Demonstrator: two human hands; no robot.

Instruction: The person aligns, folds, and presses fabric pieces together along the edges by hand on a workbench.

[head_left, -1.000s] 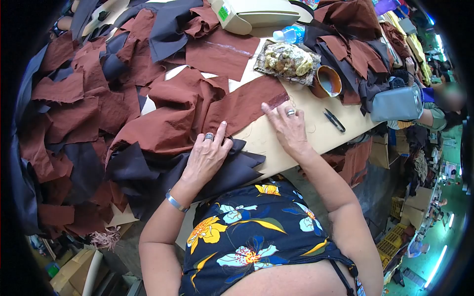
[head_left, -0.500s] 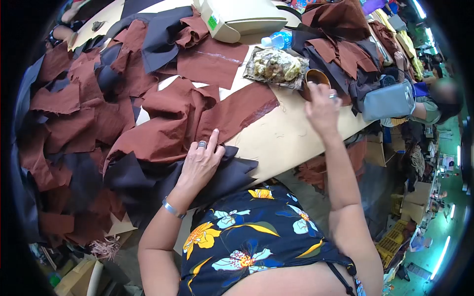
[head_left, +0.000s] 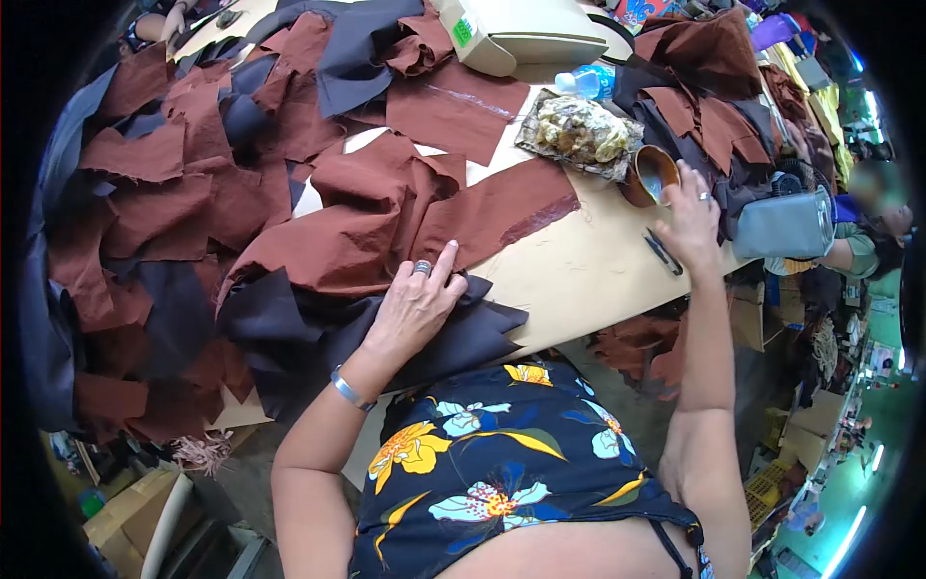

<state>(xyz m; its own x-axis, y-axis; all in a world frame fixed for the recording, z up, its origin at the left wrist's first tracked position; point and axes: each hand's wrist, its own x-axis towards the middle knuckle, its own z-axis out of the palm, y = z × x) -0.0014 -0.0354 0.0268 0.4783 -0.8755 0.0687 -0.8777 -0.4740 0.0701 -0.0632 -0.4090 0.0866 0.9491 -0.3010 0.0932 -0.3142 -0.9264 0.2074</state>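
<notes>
Reddish-brown cloth (head_left: pixel 362 234) lies bunched on the desk (head_left: pixel 569 280), left hand (head_left: pixel 415 307) on its near edge, fingers partly spread, index extended; right hand (head_left: pixel 694 227) at the rim of the brown cup (head_left: pixel 649 177), fingers apart and curved, grip unclear; black thread snips (head_left: pixel 664 252) just beside the right wrist

A workshop — fabric pieces (head_left: pixel 217 207) heaped across a table (head_left: pixel 569 289).

Dark navy top (head_left: pixel 502 454), floral print: yellow-orange and pale blue-white blooms, deep blue accents, curved yellow-green leaves; thin dark strap (head_left: pixel 674 550) at edge. Left hand (head_left: pixel 413 307): banded ring (head_left: pixel 422 267), smooth silver-toned bracelet (head_left: pixel 350 388) at wrist. Right hand (head_left: pixel 692 224): silver-toned ring (head_left: pixel 704 196).
</notes>
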